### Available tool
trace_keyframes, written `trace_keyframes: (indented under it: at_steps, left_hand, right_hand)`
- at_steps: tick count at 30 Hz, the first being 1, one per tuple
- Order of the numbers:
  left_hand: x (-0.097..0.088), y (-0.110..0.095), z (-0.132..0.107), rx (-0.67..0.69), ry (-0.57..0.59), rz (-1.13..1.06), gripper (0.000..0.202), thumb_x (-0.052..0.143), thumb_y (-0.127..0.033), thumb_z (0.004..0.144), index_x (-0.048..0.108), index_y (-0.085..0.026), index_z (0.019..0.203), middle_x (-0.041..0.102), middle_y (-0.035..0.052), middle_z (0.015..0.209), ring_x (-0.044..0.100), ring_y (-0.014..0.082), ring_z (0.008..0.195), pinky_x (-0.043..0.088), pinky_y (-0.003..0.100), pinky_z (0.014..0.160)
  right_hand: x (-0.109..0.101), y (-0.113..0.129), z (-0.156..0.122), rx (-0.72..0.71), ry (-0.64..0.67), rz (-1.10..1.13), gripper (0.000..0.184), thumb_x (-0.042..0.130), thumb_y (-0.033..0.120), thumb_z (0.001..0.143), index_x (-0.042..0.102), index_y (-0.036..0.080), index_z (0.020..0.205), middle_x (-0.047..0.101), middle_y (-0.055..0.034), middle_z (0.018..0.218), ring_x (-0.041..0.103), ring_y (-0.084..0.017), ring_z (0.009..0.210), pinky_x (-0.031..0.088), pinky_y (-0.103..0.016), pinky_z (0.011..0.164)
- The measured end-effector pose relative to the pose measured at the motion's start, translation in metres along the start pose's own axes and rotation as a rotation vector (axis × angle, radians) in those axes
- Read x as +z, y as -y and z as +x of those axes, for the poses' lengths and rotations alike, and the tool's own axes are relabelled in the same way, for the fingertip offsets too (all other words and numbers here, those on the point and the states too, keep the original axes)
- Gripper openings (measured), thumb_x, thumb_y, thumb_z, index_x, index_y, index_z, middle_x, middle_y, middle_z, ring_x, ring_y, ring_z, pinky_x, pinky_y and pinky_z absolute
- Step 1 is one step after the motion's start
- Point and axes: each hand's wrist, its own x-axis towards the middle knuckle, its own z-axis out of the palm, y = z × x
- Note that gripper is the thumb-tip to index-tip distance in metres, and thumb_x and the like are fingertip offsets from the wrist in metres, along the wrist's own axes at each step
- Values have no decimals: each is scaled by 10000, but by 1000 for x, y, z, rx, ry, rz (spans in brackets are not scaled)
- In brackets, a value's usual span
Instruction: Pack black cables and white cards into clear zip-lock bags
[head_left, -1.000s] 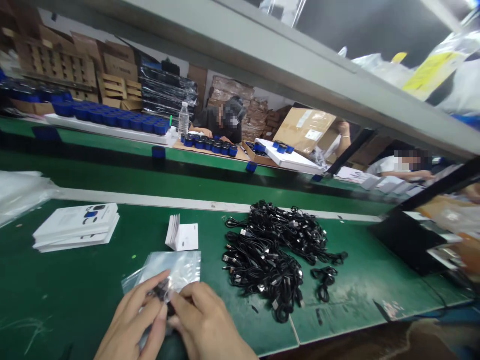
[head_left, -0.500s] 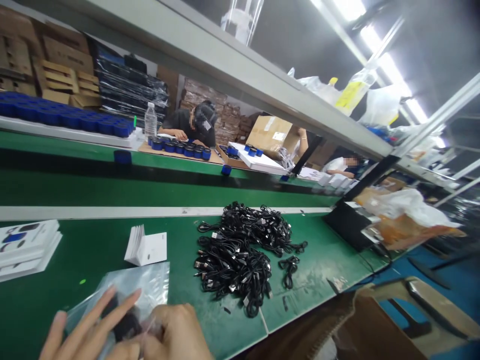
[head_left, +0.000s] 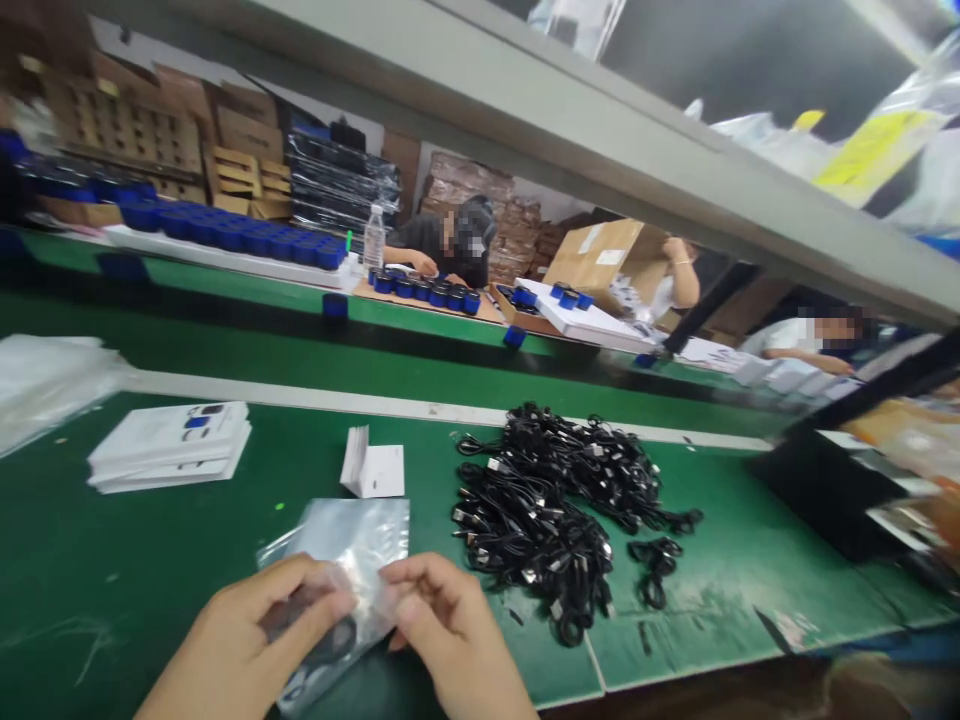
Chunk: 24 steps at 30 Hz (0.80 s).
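Fingers of the left hand point(head_left: 240, 640) have curled in since the earlier view, no longer splayed across the bag, and both hands now sit nearer the middle of the picture. Together the 2 hands form a narrow grip on a clear plastic bag point(head_left: 352, 530): the left cups its lower part over a dark coiled cable point(head_left: 307, 620), while the right hand point(head_left: 450, 625) pinches its edge. (The coil shows only dimly through the film.) Just beyond the grip, on the green desk point(head_left: 75, 560), stands a small stack of white cards point(head_left: 373, 470). Further right lies a heap of black cables point(head_left: 540, 510), with 1 small separate coil point(head_left: 656, 570) beside it. Well left of the grip sit stacked white packets point(head_left: 169, 447).
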Motion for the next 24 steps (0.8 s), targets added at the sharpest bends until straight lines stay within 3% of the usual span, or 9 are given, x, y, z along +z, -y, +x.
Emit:
trace_keyframes:
  at_steps: [2,4,7,11,16,20,24]
  left_hand:
    - [0,-5,-1,-72,-21,-98,298,706,-541,609,688,-243,601,685,-54,571,626,135,552,481,155,553]
    - [3,-7,-3,-108,-32,-172,309,713,-545,607,689,-237,617,680,-51,576,621,139,564,484,161,559]
    - [6,-5,-7,-134,-9,-233,335,662,-572,666,693,-238,671,691,-44,600,625,145,585,481,170,560]
    - [5,-1,-7,-105,-53,-235,343,640,-574,698,678,-233,696,686,-42,657,615,137,624,473,165,591]
    - [4,0,-7,-84,-8,-212,324,625,-551,720,647,-236,652,620,-39,686,564,126,628,404,165,488]
    - [6,0,-9,-19,-38,-128,307,610,-492,754,610,-226,599,534,-54,599,490,102,541,383,172,506]
    - [11,1,-9,31,-63,-18,396,487,-515,827,513,-219,566,460,-69,537,463,95,479,373,172,470]
  right_hand:
    - [-2,-2,-1,-73,-35,-62,221,701,285,698,674,164,882,623,-13,722,560,-136,625,458,-227,605]
    - [-3,-4,-1,-165,-77,-200,56,661,215,727,664,163,747,610,-10,674,563,-139,629,451,-222,608]
    - [-2,-3,0,-239,-125,-323,163,560,190,807,629,166,661,583,-5,635,551,-135,614,435,-216,590]
    - [-5,1,1,-264,-124,-380,187,526,196,831,575,173,652,546,10,618,535,-129,600,414,-210,578]
    - [-7,5,0,-317,-78,-451,201,517,180,825,529,181,624,524,18,603,523,-123,587,388,-207,570]
    - [-3,3,-2,-346,-126,-483,231,509,193,823,501,185,592,483,24,583,485,-121,569,348,-219,557]
    - [-2,4,1,-251,-125,-394,240,515,230,830,491,186,596,475,25,588,470,-122,576,349,-220,561]
